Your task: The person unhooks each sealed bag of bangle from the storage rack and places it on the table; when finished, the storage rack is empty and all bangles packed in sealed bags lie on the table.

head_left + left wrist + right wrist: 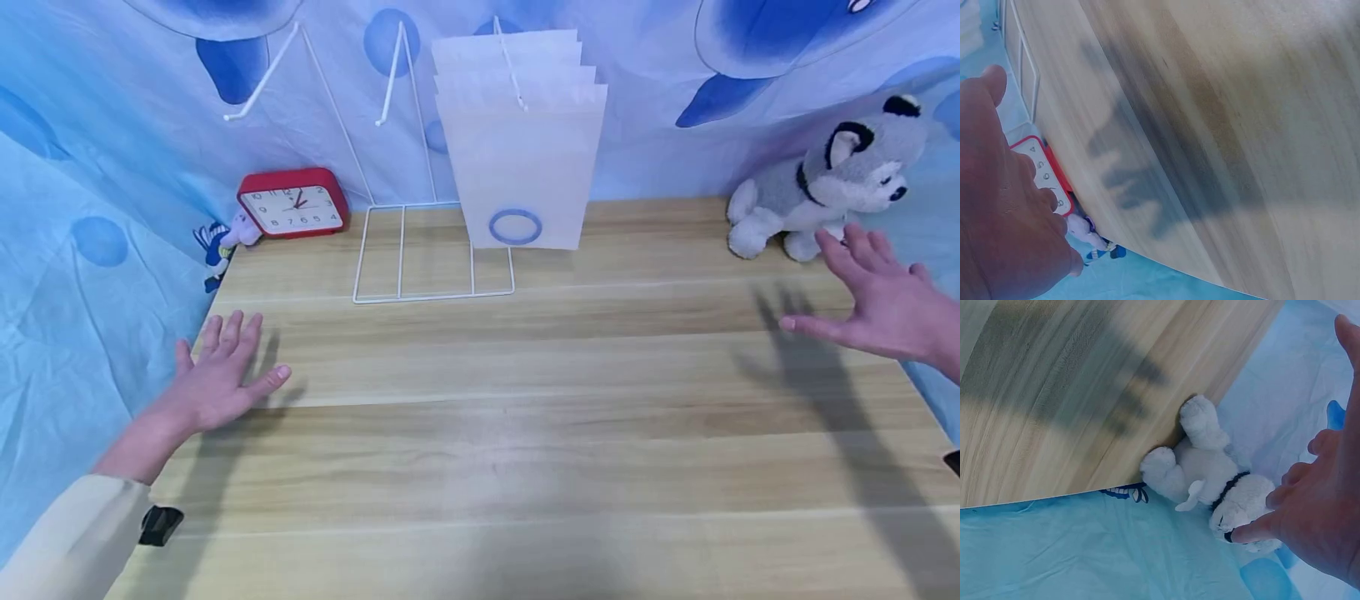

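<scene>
Fluffy grey-and-white plush dog (831, 185)

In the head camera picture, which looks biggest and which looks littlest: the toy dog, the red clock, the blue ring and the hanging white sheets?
1. Hanging white sheets
2. Toy dog
3. Red clock
4. Blue ring
</scene>
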Action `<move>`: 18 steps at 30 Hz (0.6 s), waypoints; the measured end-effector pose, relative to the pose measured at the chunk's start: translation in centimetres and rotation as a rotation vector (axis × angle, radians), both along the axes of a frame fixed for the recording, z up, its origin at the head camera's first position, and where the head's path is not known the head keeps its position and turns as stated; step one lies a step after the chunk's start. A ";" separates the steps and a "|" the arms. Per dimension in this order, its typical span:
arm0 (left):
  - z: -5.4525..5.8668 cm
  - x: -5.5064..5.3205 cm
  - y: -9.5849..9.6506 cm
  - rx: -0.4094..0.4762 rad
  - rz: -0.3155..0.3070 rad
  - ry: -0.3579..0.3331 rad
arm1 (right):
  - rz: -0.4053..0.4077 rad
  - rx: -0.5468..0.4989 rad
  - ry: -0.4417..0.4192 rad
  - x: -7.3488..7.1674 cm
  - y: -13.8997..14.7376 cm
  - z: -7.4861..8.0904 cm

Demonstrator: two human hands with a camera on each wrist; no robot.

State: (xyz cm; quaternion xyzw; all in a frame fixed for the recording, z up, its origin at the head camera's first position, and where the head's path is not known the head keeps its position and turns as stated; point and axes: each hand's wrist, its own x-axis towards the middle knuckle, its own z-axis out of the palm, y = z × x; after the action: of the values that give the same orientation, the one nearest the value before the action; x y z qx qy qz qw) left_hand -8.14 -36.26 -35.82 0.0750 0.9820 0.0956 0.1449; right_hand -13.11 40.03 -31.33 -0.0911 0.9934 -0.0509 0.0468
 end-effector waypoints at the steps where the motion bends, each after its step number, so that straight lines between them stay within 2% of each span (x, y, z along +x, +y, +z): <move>1: 0.0 -0.1 0.0 0.002 -0.001 -0.002 | 0.010 -0.006 0.007 -0.1 0.0 -0.1; 3: 0.1 -0.4 0.1 0.011 -0.008 -0.009 | 0.024 -0.021 0.021 -0.2 -0.3 -0.1; 6: 0.3 -2.0 0.4 0.043 -0.024 -0.020 | 0.098 -0.066 0.111 -1.0 -1.6 0.4; 10: 0.6 -5.2 1.3 0.128 -0.032 -0.040 | 0.256 -0.252 0.273 -2.2 -5.1 0.6; 12: 0.5 -7.1 2.1 0.167 -0.022 -0.050 | 0.322 -0.368 0.317 -2.8 -7.2 0.7; 14: 0.3 -9.0 3.0 0.183 -0.023 -0.052 | 0.382 -0.446 0.346 -3.5 -9.3 1.0; 18: -0.1 -12.1 4.5 0.196 -0.025 -0.058 | 0.427 -0.519 0.348 -4.7 -12.7 2.2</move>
State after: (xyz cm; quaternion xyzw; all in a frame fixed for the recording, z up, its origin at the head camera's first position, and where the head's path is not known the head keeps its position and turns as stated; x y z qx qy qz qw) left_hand -20.27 -31.75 -35.90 0.0983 0.9623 0.1913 0.1663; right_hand -17.77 27.32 -29.17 -0.3123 0.8992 -0.2739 -0.1376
